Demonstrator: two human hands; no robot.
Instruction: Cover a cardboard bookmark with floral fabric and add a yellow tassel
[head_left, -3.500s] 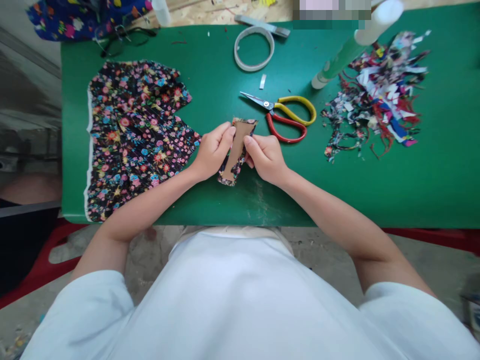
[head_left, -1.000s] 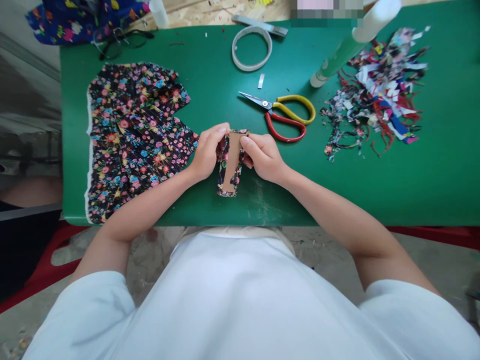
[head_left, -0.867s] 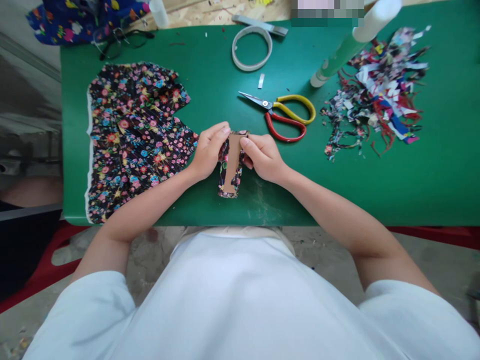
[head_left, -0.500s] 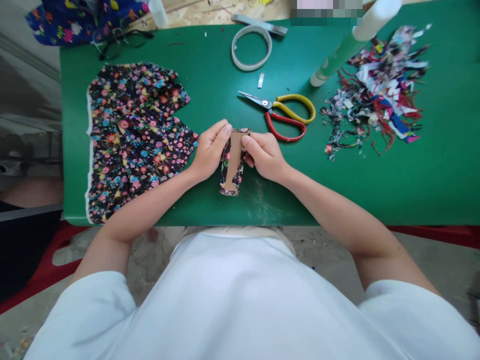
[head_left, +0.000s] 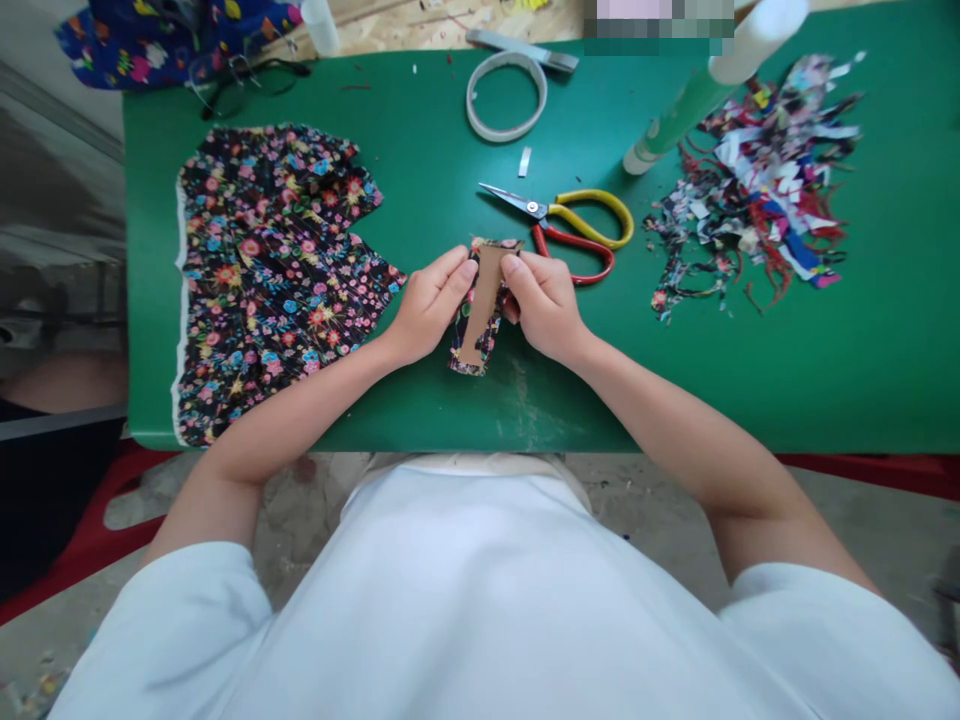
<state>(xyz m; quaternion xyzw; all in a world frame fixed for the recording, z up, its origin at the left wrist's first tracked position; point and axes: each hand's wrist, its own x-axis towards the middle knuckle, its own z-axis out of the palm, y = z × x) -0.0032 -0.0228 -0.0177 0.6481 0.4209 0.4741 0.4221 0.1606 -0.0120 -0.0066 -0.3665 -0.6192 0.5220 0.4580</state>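
Note:
Between both hands is a small strip of cardboard (head_left: 484, 290) with black floral fabric wrapped over its edges. My left hand (head_left: 429, 308) pinches its left edge near the top, thumb on the front. At the upper right edge, my right hand (head_left: 547, 305) grips it the same way; the fingers behind the strip are partly hidden. Scissors (head_left: 534, 208) with one yellow and one red handle lie just beyond my right hand, which covers part of the red handle. A larger piece of black floral fabric (head_left: 270, 280) lies flat to the left of my left hand.
A roll of double-sided tape (head_left: 471, 108) and a grey box cutter (head_left: 559, 60) lie farther back on the green table (head_left: 750, 390). A green and white tube (head_left: 679, 115) stands beside a heap of fabric scraps (head_left: 772, 190). Eyeglasses (head_left: 217, 95) rest at the back left.
Over the last half second both hands have moved the fabric-covered cardboard slightly up and to the right. It tilts a little more, and my right hand now overlaps the red scissors handle.

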